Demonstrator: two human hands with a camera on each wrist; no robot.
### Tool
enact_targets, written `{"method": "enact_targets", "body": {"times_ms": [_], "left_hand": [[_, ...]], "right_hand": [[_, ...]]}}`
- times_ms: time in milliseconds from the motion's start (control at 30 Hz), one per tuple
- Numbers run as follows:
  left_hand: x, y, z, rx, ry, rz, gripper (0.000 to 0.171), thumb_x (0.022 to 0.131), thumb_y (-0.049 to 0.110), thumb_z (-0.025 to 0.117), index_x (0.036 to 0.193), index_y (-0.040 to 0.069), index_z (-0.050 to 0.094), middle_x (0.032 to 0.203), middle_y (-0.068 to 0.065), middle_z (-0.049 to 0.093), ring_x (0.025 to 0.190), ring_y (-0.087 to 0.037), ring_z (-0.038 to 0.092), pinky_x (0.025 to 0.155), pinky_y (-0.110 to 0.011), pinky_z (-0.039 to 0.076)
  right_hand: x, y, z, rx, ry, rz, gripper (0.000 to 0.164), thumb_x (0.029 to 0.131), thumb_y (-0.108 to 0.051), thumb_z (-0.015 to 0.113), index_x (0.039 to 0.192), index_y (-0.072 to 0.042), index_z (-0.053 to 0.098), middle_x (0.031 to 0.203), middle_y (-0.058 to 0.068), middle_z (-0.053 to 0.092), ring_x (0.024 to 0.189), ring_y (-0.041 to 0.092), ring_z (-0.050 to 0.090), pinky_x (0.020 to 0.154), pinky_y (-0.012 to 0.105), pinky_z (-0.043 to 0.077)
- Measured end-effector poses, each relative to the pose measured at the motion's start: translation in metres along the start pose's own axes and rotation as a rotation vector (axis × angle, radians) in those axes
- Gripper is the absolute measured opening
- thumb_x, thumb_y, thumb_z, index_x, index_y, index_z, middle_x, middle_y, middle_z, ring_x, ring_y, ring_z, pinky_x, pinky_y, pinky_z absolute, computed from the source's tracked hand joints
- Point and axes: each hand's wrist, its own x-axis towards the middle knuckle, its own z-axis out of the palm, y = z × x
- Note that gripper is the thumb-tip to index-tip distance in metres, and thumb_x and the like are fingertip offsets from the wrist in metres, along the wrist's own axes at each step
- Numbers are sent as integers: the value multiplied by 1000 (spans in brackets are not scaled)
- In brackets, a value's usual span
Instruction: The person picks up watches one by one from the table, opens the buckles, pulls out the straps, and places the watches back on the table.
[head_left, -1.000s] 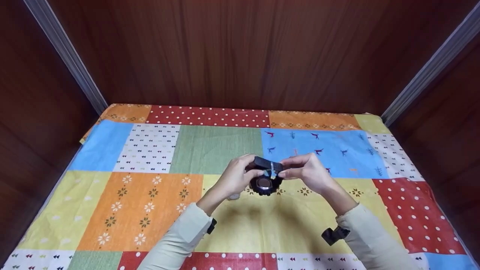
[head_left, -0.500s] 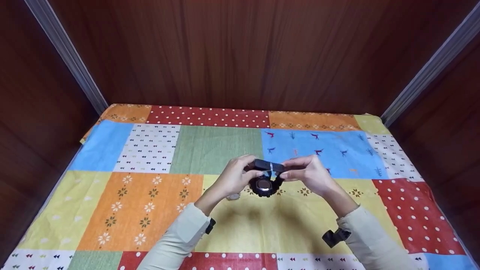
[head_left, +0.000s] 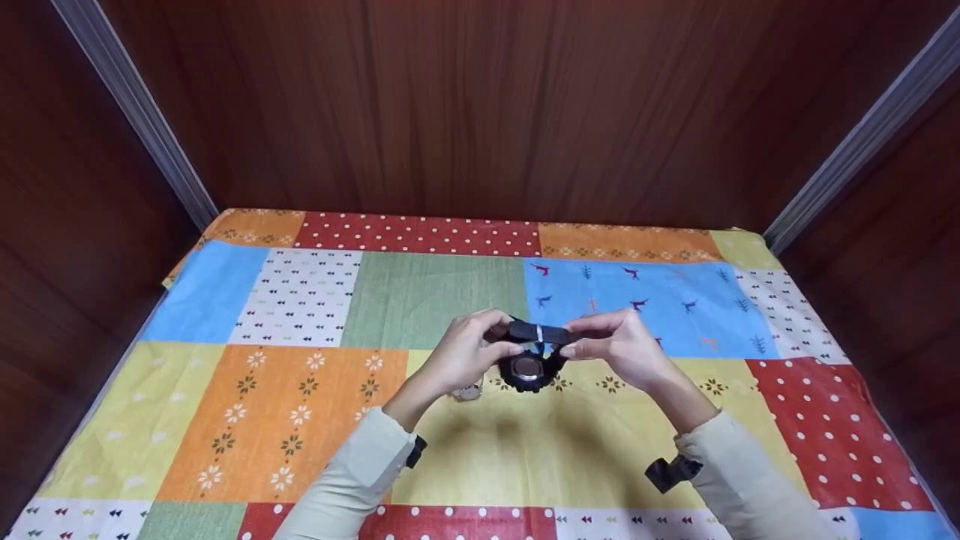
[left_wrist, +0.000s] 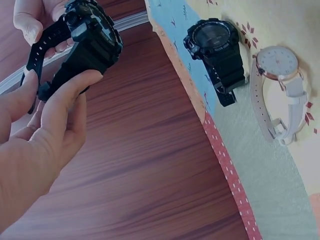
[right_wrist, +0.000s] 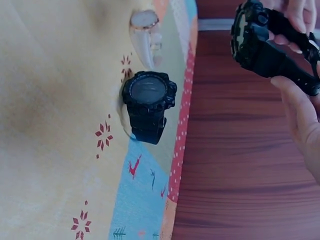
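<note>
A black wristwatch point(left_wrist: 92, 42) is held up between both hands above the cloth. In the head view its strap point(head_left: 525, 331) lies level, with a pale band across the middle. The left hand point(head_left: 466, 351) pinches the strap's left end between thumb and fingers. On the other side, the right hand point(head_left: 619, 346) pinches its right end. The left wrist view shows the strap's punched holes point(left_wrist: 37, 57) and the dial turned away from the fingers. Below lies a second black wristwatch point(right_wrist: 148, 92), dial up. Beside it is a watch with a pale strap point(left_wrist: 277, 62), partly covered by the left hand in the head view.
A patchwork-print cloth point(head_left: 300, 427) covers the table. Dark wood panels point(head_left: 480, 105) stand behind and at both sides, with metal strips point(head_left: 135, 112) at the corners. Black wrist-worn devices point(head_left: 673, 474) sit at both sleeves.
The held watch's strap has turned from slanting to nearly level. Both hands keep their grip and have barely moved. Slightly more of the pale-strapped watch shows beside the left wrist.
</note>
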Motion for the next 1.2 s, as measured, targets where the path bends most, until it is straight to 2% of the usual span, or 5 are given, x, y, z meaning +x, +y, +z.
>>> {"method": "enact_targets", "body": {"times_ms": [233, 367, 467, 867, 1200], "left_hand": [[-1, 2, 0, 102, 25, 14, 16, 80, 12, 69, 92, 3, 63, 89, -6, 63, 81, -20, 59, 74, -35, 46], [-1, 5, 1, 178, 44, -2, 18, 81, 16, 68, 95, 6, 63, 91, -7, 63, 84, -24, 58, 76, -38, 43], [-1, 5, 2, 167, 53, -34, 18, 82, 16, 67, 96, 7, 63, 92, -7, 63, 87, -26, 59, 77, -40, 42], [0, 7, 2, 54, 95, -53, 16, 78, 7, 70, 93, 3, 65, 86, -8, 66, 78, -19, 61, 71, -29, 49], [-1, 4, -1, -47, 83, -71, 17, 79, 5, 69, 95, 0, 64, 85, -9, 66, 74, -18, 61, 67, -25, 49]], "right_hand": [[-1, -5, 0, -211, 32, -70, 23, 72, -10, 77, 93, -2, 72, 90, 11, 68, 86, 21, 59, 72, 30, 50], [0, -7, 1, -271, 47, -92, 21, 73, -10, 76, 92, -3, 72, 90, 9, 67, 88, 21, 59, 71, 28, 50], [1, -6, 1, -292, 53, -101, 20, 73, -8, 75, 92, -3, 72, 90, 8, 67, 88, 21, 58, 72, 29, 49], [1, -9, 1, -199, 61, -46, 23, 71, -8, 77, 92, -2, 72, 88, 10, 68, 87, 21, 57, 73, 30, 49], [0, -7, -1, -135, 68, -35, 25, 70, -7, 77, 93, 1, 71, 90, 13, 68, 87, 21, 57, 73, 31, 51]]}}
